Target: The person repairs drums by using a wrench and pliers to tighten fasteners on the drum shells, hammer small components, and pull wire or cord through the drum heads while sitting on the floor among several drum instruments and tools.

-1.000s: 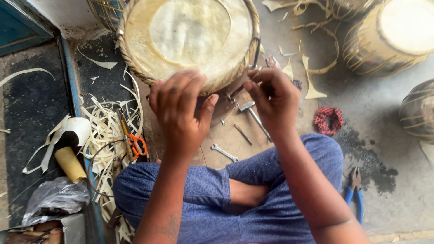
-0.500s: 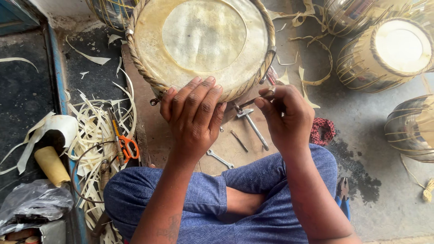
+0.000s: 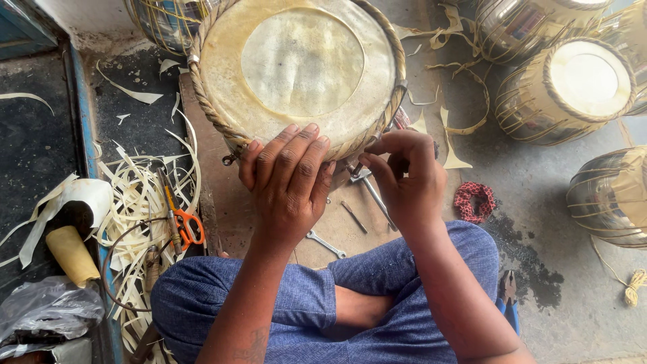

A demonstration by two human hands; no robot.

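A round drum (image 3: 300,67) with a pale skin head and a braided rim stands in front of my crossed legs in blue trousers. My left hand (image 3: 286,182) lies flat, fingers together, with its fingertips against the drum's near rim. My right hand (image 3: 404,178) is beside it, fingers pinched together at the rim's lower right edge; what it pinches is too small to tell. Under the hands on the board lie a metal hammer-like tool (image 3: 367,185), a small spanner (image 3: 325,244) and a thin rod (image 3: 354,217).
Orange-handled scissors (image 3: 183,219) lie in a heap of pale strips at the left, near a white roll (image 3: 84,199) and a plastic bag (image 3: 47,310). Metal-bodied drums (image 3: 566,87) stand at the right. A red scrunchie (image 3: 474,201) and blue-handled pliers (image 3: 509,303) lie on the floor.
The view has shifted so that the drum sits lower and nearer. My left hand has flattened against the rim, and my right hand has closed into a pinch at the rim's edge.
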